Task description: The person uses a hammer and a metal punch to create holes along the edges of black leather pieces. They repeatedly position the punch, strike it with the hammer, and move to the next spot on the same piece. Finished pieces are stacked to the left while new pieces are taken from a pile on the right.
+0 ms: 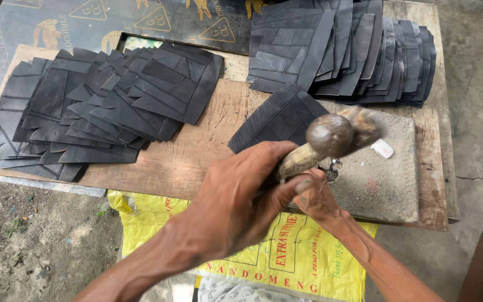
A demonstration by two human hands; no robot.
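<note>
Head view, read from nine o'clock across to three: a fanned spread of black leather pieces [102, 106] lies on the wooden board [197, 156], overlapping like tiles, with bare wood between it and the work at centre. Below the board's near edge a yellow printed sack [286, 257] hangs at six o'clock.

At centre the person's left hand [236, 196] is wrapped tight around the pale handle of a hammer [331, 137], fingers closed on the shaft. The hammer's long axis runs from seven o'clock up to one o'clock, its rounded, worn head raised and blurred above a grey stone slab [387, 173]. The right hand [317, 196] sits just beside and under the left, at four o'clock of it, fingertips together and pressed down on the near end of a stitched black leather piece [280, 117]; whether it pinches the edge cannot be told. That piece lies at eleven o'clock from the fingers, partly on the slab and partly on the board, and the hammer head hangs over its right end.

Open slab shows to the three o'clock side, bare but for a small white scrap [382, 148]. A second stack of leather pieces [353, 50] crowds the slab at twelve o'clock.
</note>
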